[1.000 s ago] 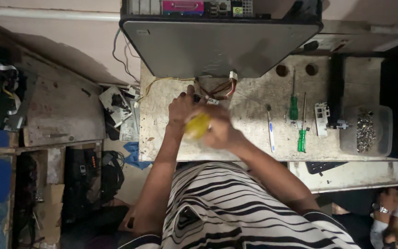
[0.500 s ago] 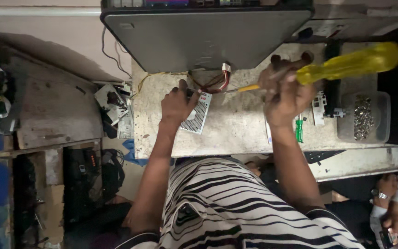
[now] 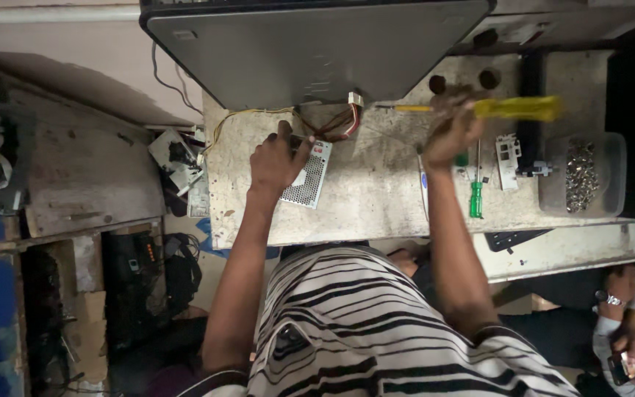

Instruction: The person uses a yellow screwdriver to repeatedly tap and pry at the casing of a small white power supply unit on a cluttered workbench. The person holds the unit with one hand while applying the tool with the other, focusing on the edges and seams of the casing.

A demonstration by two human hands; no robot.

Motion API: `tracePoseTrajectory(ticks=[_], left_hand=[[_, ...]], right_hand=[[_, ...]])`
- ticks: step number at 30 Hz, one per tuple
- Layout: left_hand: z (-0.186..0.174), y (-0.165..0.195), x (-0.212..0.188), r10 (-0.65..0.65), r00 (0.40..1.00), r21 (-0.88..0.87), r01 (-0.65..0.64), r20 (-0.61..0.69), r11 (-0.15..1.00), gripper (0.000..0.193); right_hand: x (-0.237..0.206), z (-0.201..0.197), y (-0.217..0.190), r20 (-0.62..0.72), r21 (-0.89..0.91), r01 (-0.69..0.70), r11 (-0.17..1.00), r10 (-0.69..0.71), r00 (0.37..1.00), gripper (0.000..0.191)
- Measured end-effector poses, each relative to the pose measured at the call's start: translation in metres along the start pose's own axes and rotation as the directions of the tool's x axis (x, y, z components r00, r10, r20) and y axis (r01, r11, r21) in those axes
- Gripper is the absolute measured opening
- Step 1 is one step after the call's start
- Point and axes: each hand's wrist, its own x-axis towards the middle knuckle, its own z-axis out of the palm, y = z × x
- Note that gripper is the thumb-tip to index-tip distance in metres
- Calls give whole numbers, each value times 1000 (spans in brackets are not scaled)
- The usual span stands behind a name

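Yellow-handled screwdriver [image 3: 505,108] lies crosswise above the tabletop's [image 3: 376,198] far edge, tip pointing left, clamped in the right hand [image 3: 450,132]. Left hand [image 3: 275,158] presses the perforated metal box [image 3: 307,176] nearby.

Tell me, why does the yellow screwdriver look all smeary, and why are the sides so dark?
In the head view the yellow screwdriver in the right hand looks streaked and soft, a sign of motion blur; the left hand on the perforated metal box looks sharper. Light falls mostly on the pale worktop, while the left and right edges sink into shadow.
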Motion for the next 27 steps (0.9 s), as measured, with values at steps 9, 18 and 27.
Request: tracePoseTrajectory(ticks=[9, 18, 27], left_hand=[[1, -2, 0, 5, 1000, -31, -5, 1, 1000, 53], [0, -1, 0, 11, 1000, -8, -11, -4, 1000, 56], [1, -1, 3, -11, 1000, -5, 11, 23, 1000, 54]], right_hand=[[-27, -36, 42, 57, -388, 8, 921, 16, 998, 26], [-31, -14, -42, 202, -552, -2, 834, 136, 970, 16], [9, -50, -110, 286, -532, 508, 677, -421, 861, 53]])
